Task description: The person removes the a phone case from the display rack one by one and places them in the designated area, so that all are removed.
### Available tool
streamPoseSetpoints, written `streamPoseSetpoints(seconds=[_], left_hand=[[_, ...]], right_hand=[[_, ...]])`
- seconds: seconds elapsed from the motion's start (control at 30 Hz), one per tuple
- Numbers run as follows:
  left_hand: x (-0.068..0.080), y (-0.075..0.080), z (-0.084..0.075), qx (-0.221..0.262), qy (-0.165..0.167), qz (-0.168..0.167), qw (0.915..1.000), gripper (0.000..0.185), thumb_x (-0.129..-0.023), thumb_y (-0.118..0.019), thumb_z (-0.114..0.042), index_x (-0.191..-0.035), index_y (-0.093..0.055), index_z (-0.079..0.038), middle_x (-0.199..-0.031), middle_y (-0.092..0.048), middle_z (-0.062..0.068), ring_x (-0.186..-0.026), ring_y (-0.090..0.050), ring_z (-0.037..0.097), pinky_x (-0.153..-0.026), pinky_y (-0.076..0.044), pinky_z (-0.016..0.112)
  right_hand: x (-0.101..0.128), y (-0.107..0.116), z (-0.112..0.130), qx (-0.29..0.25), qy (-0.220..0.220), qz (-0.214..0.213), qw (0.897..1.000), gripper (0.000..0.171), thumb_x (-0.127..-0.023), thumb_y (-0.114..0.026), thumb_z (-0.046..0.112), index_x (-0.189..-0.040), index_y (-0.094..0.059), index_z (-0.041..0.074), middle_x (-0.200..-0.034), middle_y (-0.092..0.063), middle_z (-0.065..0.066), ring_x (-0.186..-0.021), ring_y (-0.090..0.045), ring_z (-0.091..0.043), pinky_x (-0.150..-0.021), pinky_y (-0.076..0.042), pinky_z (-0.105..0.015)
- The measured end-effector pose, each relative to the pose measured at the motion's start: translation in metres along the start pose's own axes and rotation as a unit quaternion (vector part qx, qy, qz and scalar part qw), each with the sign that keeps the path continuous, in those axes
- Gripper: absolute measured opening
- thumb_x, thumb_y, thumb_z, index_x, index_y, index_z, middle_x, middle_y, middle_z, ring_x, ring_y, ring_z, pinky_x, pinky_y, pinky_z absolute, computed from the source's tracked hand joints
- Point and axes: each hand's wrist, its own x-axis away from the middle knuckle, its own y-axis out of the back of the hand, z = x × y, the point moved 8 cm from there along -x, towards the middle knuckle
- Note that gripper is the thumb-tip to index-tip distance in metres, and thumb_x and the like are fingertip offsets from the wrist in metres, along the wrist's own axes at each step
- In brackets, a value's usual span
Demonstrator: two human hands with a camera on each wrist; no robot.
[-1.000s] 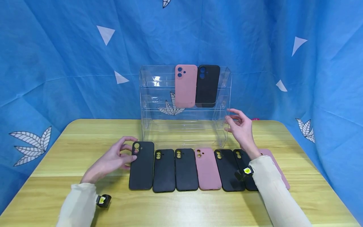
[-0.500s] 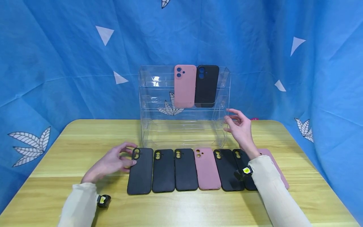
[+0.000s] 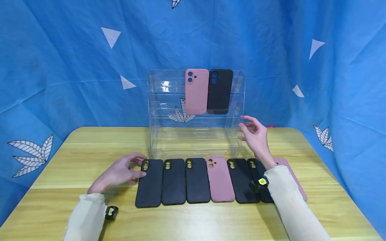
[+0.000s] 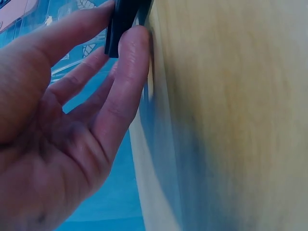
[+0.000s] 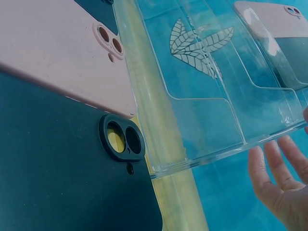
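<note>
Blue cloth printed with white leaves and triangles hangs behind a wooden table (image 3: pixel 75 147), seen from the head camera. At the table's far side stands a clear acrylic rack (image 3: pixel 169 110), with a pink case (image 3: pixel 196 92) and a black case (image 3: pixel 220 91) propped side by side on its top tier. Seven more cases lie in a row in front of the rack. The left hand (image 3: pixel 120 171) pinches the top corner of the leftmost black case (image 3: pixel 149 183), which lies flat, touching its neighbour (image 3: pixel 174 181). The right hand (image 3: pixel 255 135), fingers spread and holding nothing, hovers at the rack's right end; its sleeve (image 3: pixel 289 204) covers part of the two cases at the right of the row.

From the left wrist, thumb and forefinger (image 4: pixel 130 62) grip a dark case edge (image 4: pixel 120 24) against the tabletop; the picture is blurred.

From the right wrist, spread fingertips (image 5: pixel 284 163) float just beside the rack's lower wall (image 5: pixel 216 120), with a pink case (image 5: pixel 57 53) and a black one (image 5: pixel 57 173) lying below.
</note>
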Motion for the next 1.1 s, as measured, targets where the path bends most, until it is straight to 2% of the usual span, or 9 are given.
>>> streamPoseSetpoints(seconds=[0.07,0.2,0.5,0.63,0.87,1.1], left_hand=[[0.001,0.0,-0.001,-0.014,-0.001,-0.002,0.9999,0.06,-0.09,-0.077,-0.013,-0.144,-0.051,-0.006,-0.136,-0.052,0.026,-0.075,-0.069,0.02,-0.068,-0.063,0.035],[0.002,0.0,-0.003,-0.04,-0.001,-0.009,0.9991,0.058,-0.09,-0.078,-0.014,-0.142,-0.053,-0.004,-0.134,-0.053,0.025,-0.07,-0.068,0.018,-0.066,-0.061,0.034],[0.002,0.003,-0.004,-0.05,-0.015,-0.013,0.9986,0.054,-0.094,-0.074,-0.017,-0.142,-0.053,-0.004,-0.129,-0.056,0.023,-0.071,-0.067,0.019,-0.064,-0.06,0.034],[0.001,0.009,-0.008,-0.036,-0.03,-0.026,0.9986,0.051,-0.097,-0.069,-0.02,-0.143,-0.052,-0.006,-0.128,-0.058,0.022,-0.079,-0.069,0.02,-0.068,-0.06,0.033],[0.003,0.02,-0.026,0.01,-0.091,-0.064,0.9937,0.049,-0.099,-0.068,-0.02,-0.142,-0.052,-0.003,-0.131,-0.058,0.026,-0.099,-0.073,0.03,-0.076,-0.063,0.035],[0.006,0.025,-0.044,0.026,-0.12,-0.102,0.9871,0.047,-0.1,-0.068,-0.028,-0.142,-0.055,-0.011,-0.131,-0.061,0.018,-0.11,-0.07,0.036,-0.083,-0.062,0.039]], right_hand=[[0.0,0.0,0.0,0.0,0.0,0.0,1.0,0.041,-0.104,-0.058,0.022,-0.142,-0.056,0.006,-0.126,-0.062,-0.021,-0.1,-0.07,-0.016,-0.074,-0.063,-0.024],[0.0,0.0,0.0,0.003,0.001,0.0,1.0,0.041,-0.104,-0.059,0.023,-0.142,-0.056,0.007,-0.121,-0.063,-0.013,-0.1,-0.07,-0.015,-0.074,-0.063,-0.025],[0.0,0.001,0.0,-0.002,-0.006,-0.003,1.0,0.04,-0.104,-0.058,0.022,-0.142,-0.056,0.007,-0.116,-0.064,-0.005,-0.1,-0.069,-0.017,-0.074,-0.063,-0.026],[0.0,0.001,-0.001,-0.001,-0.006,-0.005,1.0,0.039,-0.105,-0.058,0.021,-0.141,-0.056,0.007,-0.115,-0.064,-0.003,-0.101,-0.07,-0.019,-0.074,-0.063,-0.027],[0.0,0.001,-0.001,0.003,-0.007,-0.007,1.0,0.039,-0.104,-0.058,0.022,-0.141,-0.056,0.007,-0.123,-0.063,-0.015,-0.099,-0.07,-0.016,-0.073,-0.063,-0.026],[0.0,0.0,-0.002,0.001,-0.015,-0.011,1.0,0.039,-0.104,-0.058,0.022,-0.141,-0.057,0.008,-0.121,-0.064,-0.011,-0.101,-0.069,-0.019,-0.073,-0.063,-0.026]])
